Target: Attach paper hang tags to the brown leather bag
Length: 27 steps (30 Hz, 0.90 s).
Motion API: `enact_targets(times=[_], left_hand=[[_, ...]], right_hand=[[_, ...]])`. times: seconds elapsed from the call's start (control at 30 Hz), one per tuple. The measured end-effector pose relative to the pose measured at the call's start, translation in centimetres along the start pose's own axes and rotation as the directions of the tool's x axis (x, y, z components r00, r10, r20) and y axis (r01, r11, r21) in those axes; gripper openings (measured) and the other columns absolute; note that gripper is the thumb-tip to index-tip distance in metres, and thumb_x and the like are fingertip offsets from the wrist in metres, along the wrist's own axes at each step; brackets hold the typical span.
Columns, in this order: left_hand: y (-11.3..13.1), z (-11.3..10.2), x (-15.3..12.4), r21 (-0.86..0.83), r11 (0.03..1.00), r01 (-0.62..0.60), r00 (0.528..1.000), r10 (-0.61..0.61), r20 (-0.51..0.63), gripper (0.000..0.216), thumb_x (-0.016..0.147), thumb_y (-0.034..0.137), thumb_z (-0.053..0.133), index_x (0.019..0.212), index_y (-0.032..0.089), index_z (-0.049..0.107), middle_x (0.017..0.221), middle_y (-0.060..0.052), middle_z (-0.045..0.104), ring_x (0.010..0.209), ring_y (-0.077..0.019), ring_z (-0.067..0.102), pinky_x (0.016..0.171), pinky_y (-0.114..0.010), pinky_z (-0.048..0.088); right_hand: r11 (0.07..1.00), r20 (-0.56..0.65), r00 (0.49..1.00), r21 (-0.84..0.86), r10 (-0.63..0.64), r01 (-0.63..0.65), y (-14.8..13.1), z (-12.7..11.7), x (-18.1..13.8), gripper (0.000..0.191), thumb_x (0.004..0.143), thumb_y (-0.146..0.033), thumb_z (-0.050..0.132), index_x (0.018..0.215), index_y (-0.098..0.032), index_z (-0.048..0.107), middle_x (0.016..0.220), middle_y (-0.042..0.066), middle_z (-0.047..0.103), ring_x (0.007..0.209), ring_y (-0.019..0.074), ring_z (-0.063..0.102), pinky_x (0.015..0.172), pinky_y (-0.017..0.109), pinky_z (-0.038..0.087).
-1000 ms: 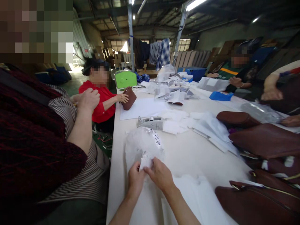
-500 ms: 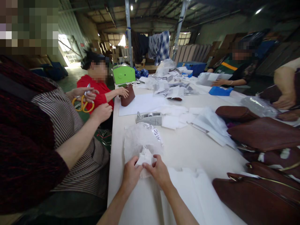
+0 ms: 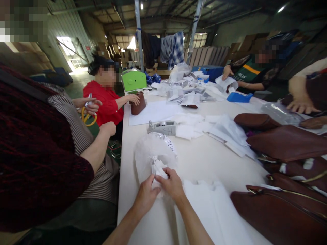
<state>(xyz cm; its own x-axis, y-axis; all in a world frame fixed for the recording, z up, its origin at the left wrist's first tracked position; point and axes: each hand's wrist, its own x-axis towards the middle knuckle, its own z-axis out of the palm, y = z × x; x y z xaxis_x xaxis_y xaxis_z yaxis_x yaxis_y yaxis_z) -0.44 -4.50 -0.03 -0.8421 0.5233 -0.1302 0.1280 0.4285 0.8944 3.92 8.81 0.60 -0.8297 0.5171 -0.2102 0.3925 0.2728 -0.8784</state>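
Now lower and nearer than a second ago, both hands, left (image 3: 146, 196) and right (image 3: 173, 185), pinching the crumpled white paper (image 3: 158, 169) against the bench (image 3: 204, 163) beside the plastic bag (image 3: 153, 149), folding seemingly underway.

Long white table (image 3: 204, 163), strewn past its middle with loose white sheets (image 3: 227, 131), a grey tape dispenser (image 3: 162, 128) and a heap of crumpled plastic bags (image 3: 187, 97). Along the right edge, several brown leather handbags (image 3: 288, 141), the nearest one (image 3: 278, 214) with a gold-trimmed strap; farther off, a blue tray (image 3: 239, 97) and a green box (image 3: 134, 80). On the left, a seated person in a red top (image 3: 107, 102) touching a small brown bag (image 3: 138, 104), and yellow-handled scissors (image 3: 88, 114) in a neighbour's grasp.
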Motion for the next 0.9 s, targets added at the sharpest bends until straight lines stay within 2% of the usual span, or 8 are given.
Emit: enact_targets(times=[0.1, 0.2, 0.3, 0.37, 0.43, 0.57, 0.73, 0.9], left_hand=[[-0.3, 0.0, 0.0, 0.040, 0.999, -0.009, 1.000, 0.009, -0.004, 0.028, 0.070, 0.009, 0.056, 0.096, 0.019, 0.062, 0.084, -0.001, 0.070, 0.081, -0.0199, 0.066, 0.071, -0.024, 0.048], [-0.1, -1.0, 0.2, 0.125, 0.991, -0.036, 0.999, 0.040, -0.030, 0.026, 0.072, 0.013, 0.057, 0.097, 0.019, 0.063, 0.084, -0.004, 0.069, 0.082, -0.0236, 0.065, 0.075, -0.030, 0.049], [0.9, -2.7, 1.3, 0.197, 0.975, -0.104, 0.989, 0.122, -0.081, 0.039, 0.075, 0.008, 0.046, 0.110, 0.018, 0.062, 0.112, -0.011, 0.066, 0.108, -0.0271, 0.060, 0.095, -0.037, 0.044], [1.8, -3.6, 2.8, 0.255, 0.940, -0.226, 0.972, 0.236, -0.011, 0.056, 0.072, 0.003, 0.040, 0.122, 0.018, 0.059, 0.133, -0.012, 0.057, 0.128, -0.0256, 0.048, 0.108, -0.039, 0.035], [2.3, -3.9, 4.7, 0.294, 0.887, -0.355, 0.934, 0.327, 0.142, 0.062, 0.068, 0.002, 0.044, 0.124, 0.020, 0.061, 0.141, -0.009, 0.053, 0.133, -0.0255, 0.042, 0.113, -0.041, 0.029], [1.7, -3.3, 7.9, 0.302, 0.868, -0.395, 0.902, 0.304, 0.306, 0.045, 0.063, 0.008, 0.058, 0.101, 0.026, 0.074, 0.122, -0.004, 0.069, 0.115, -0.0272, 0.058, 0.105, -0.037, 0.038], [-0.3, -2.2, 9.2, 0.300, 0.903, -0.309, 0.934, 0.228, 0.274, 0.023, 0.077, 0.017, 0.056, 0.082, 0.028, 0.076, 0.086, 0.002, 0.076, 0.085, -0.0206, 0.068, 0.079, -0.024, 0.047], [-1.2, -1.2, 9.4, 0.284, 0.922, -0.263, 0.957, 0.211, 0.200, 0.021, 0.080, 0.017, 0.060, 0.088, 0.029, 0.076, 0.090, 0.003, 0.077, 0.091, -0.0201, 0.069, 0.084, -0.024, 0.047]], right_hand=[[1.000, 0.008, 1.000, -0.007, -0.015, 0.015, -1.0, -0.1, -0.2, 0.032, 0.069, -0.035, 0.067, 0.098, -0.022, 0.068, 0.093, 0.006, 0.064, 0.094, 0.0287, 0.060, 0.087, 0.038, 0.042], [0.997, 0.076, 0.997, 0.074, 0.002, -0.008, -1.2, -0.2, -0.2, 0.018, 0.065, -0.029, 0.065, 0.081, -0.022, 0.063, 0.076, 0.001, 0.061, 0.083, 0.0250, 0.058, 0.080, 0.036, 0.041], [0.972, 0.184, 0.981, 0.213, 0.061, -0.100, -0.7, -0.8, 0.1, 0.019, 0.065, -0.036, 0.061, 0.074, -0.020, 0.058, 0.069, 0.000, 0.060, 0.071, 0.0215, 0.057, 0.069, 0.033, 0.042], [0.933, 0.271, 0.959, 0.314, 0.090, -0.176, -0.4, -1.4, 0.2, 0.028, 0.065, -0.041, 0.060, 0.082, -0.018, 0.061, 0.070, 0.000, 0.063, 0.066, 0.0196, 0.058, 0.063, 0.031, 0.042], [0.888, 0.344, 0.934, 0.396, 0.092, -0.233, -0.3, -2.2, 0.3, 0.039, 0.063, -0.043, 0.061, 0.092, -0.017, 0.063, 0.071, 0.000, 0.066, 0.064, 0.0183, 0.059, 0.061, 0.030, 0.043], [0.835, 0.433, 0.898, 0.465, 0.076, -0.295, -1.0, -3.6, -0.5, 0.046, 0.054, -0.038, 0.072, 0.094, -0.017, 0.068, 0.071, -0.001, 0.070, 0.059, 0.0159, 0.059, 0.060, 0.028, 0.042], [0.803, 0.592, 0.804, 0.503, -0.050, -0.320, -1.1, -5.0, -2.8, 0.037, 0.059, -0.033, 0.078, 0.093, -0.019, 0.073, 0.076, -0.001, 0.073, 0.065, 0.0159, 0.062, 0.065, 0.027, 0.044], [0.748, 0.313, 0.945, 0.605, 0.093, -0.273, -0.1, -4.8, -3.6, 0.045, 0.057, -0.044, 0.081, 0.094, -0.021, 0.071, 0.074, -0.001, 0.072, 0.064, 0.0177, 0.061, 0.062, 0.028, 0.044]])
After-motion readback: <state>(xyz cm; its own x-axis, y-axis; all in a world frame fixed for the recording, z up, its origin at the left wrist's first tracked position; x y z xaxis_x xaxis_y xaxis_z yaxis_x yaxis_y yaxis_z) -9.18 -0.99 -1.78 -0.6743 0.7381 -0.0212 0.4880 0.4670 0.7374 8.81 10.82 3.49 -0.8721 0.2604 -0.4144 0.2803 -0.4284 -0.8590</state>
